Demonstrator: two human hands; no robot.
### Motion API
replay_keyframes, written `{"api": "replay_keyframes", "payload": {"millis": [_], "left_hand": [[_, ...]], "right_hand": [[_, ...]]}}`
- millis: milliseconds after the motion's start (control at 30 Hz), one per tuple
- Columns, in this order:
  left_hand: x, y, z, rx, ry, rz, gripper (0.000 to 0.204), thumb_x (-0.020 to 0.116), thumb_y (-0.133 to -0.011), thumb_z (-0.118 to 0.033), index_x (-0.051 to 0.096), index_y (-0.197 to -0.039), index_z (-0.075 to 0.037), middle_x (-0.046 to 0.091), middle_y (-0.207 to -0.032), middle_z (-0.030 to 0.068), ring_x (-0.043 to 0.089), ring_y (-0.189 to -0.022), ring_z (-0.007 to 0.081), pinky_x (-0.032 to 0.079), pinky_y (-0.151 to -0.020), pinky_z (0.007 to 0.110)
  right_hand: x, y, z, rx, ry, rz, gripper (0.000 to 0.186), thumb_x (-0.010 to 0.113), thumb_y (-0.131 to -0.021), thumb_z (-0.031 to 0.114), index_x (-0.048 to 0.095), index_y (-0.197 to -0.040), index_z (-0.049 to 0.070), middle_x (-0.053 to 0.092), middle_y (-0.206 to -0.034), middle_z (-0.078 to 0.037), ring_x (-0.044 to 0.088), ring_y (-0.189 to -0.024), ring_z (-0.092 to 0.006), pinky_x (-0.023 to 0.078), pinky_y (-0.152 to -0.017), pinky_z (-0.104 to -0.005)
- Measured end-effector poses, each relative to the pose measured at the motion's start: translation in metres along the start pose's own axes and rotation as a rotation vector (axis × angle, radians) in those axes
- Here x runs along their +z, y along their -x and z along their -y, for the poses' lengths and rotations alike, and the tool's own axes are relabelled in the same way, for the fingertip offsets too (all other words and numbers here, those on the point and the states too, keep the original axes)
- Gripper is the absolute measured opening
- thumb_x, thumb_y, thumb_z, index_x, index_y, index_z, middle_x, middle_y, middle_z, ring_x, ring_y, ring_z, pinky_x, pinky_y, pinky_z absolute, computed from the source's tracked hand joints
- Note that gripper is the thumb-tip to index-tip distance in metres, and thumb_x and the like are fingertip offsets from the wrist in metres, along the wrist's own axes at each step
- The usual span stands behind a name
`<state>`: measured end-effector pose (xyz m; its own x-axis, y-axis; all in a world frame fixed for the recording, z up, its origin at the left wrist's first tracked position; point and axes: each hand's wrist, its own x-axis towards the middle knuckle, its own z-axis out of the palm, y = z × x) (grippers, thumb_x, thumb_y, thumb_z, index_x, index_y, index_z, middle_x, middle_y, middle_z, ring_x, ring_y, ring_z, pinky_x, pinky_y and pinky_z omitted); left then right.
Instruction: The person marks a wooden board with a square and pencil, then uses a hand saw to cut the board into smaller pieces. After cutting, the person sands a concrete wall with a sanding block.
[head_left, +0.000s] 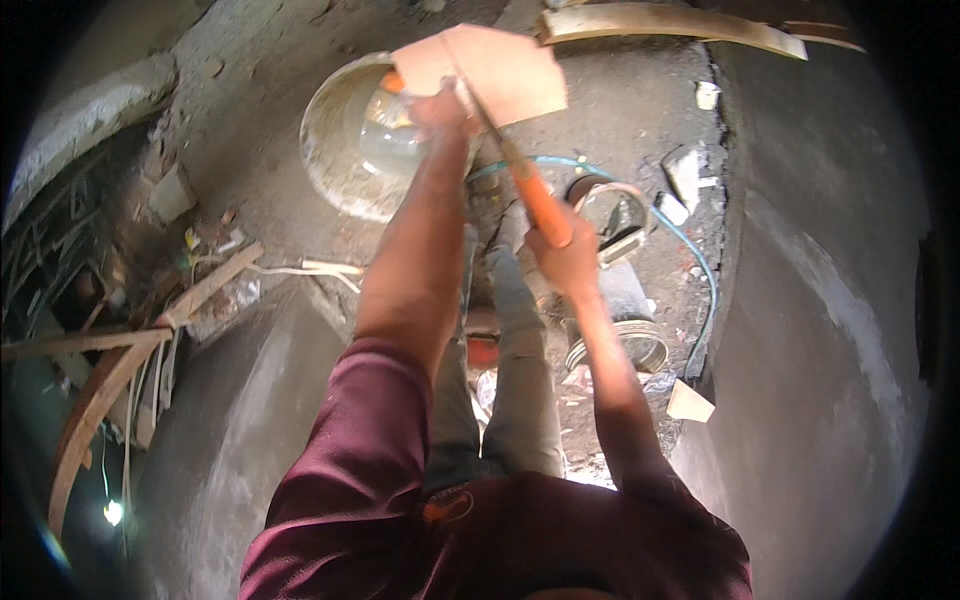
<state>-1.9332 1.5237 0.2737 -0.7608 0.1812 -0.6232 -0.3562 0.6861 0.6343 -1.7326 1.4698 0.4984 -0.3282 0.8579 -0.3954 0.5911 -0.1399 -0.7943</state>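
Note:
My left hand (438, 110) is closed on the lower left edge of a flat pinkish-orange tile (520, 75) with angled corners, held over the right rim of a round bucket. My right hand (565, 262) grips the orange handle (540, 205) of a long tool. Its narrow metal part (485, 115) slants up across the tile, passing beside my left fingers; the tool's exact kind is unclear. A small orange patch (393, 82) shows by my left fingers, too blurred to name. The bucket (325, 150) has a crusted pale wall and cloudy liquid (388, 148) inside.
Right of my legs stand an open round container (612, 212) and a tipped-over bucket (625, 345). A blue-green hose (712, 290) curves around them. Wooden boards lie at the top (660, 22) and left (105, 400). A tile offcut (690, 402) rests near the right grey wall (830, 330).

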Motion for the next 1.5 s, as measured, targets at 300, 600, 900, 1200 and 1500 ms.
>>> {"api": "replay_keyframes", "payload": {"millis": [300, 600, 900, 1200, 1500], "left_hand": [[-0.001, 0.026, -0.023, 0.038, -0.005, -0.068, 0.088, 0.082, -0.077, -0.032, 0.037, -0.141, 0.007, 0.055, -0.132, 0.0285, 0.052, -0.125, 0.0402, 0.038, -0.107, 0.050], [0.001, 0.012, -0.013, 0.134, -0.025, -0.046, 0.072, 0.082, -0.075, -0.024, 0.046, -0.125, 0.011, 0.061, -0.121, 0.0261, 0.061, -0.109, 0.0405, 0.047, -0.094, 0.045], [-0.010, 0.038, -0.039, 0.035, 0.069, 0.041, 0.078, 0.077, -0.084, -0.023, 0.035, -0.140, 0.011, 0.062, -0.124, 0.0224, 0.062, -0.110, 0.0351, 0.047, -0.098, 0.042], [-0.013, 0.038, -0.037, 0.061, -0.002, -0.006, 0.079, 0.078, -0.083, -0.026, 0.034, -0.141, 0.008, 0.061, -0.125, 0.0232, 0.060, -0.114, 0.0375, 0.037, -0.108, 0.051], [0.003, 0.022, -0.026, 0.155, -0.143, -0.023, 0.074, 0.078, -0.083, -0.028, 0.037, -0.134, 0.008, 0.060, -0.123, 0.0268, 0.061, -0.112, 0.0383, 0.043, -0.101, 0.049]], "right_hand": [[-0.025, 0.074, 0.004, 0.239, 0.009, 0.061, 0.016, 0.066, -0.072, 0.007, 0.061, -0.086, 0.001, 0.061, -0.073, -0.017, 0.062, -0.071, -0.0405, 0.051, -0.065, -0.0438], [-0.089, 0.159, 0.050, 0.094, 0.326, 0.172, 0.031, 0.066, -0.074, 0.010, 0.068, -0.105, 0.006, 0.064, -0.080, -0.011, 0.065, -0.064, -0.0285, 0.051, -0.057, -0.0397], [0.004, 0.026, 0.010, 0.188, 0.046, 0.062, 0.019, 0.064, -0.074, 0.007, 0.063, -0.092, 0.001, 0.062, -0.075, -0.016, 0.061, -0.068, -0.0310, 0.048, -0.065, -0.0388], [-0.093, 0.171, 0.029, 0.060, 0.270, 0.158, 0.026, 0.067, -0.071, 0.009, 0.065, -0.097, 0.005, 0.063, -0.078, -0.012, 0.067, -0.070, -0.0292, 0.053, -0.061, -0.0364], [0.038, -0.008, -0.073, 0.063, 0.043, -0.111, 0.015, 0.065, -0.076, 0.008, 0.064, -0.088, -0.001, 0.064, -0.078, -0.023, 0.063, -0.075, -0.0431, 0.049, -0.064, -0.0444]]}}
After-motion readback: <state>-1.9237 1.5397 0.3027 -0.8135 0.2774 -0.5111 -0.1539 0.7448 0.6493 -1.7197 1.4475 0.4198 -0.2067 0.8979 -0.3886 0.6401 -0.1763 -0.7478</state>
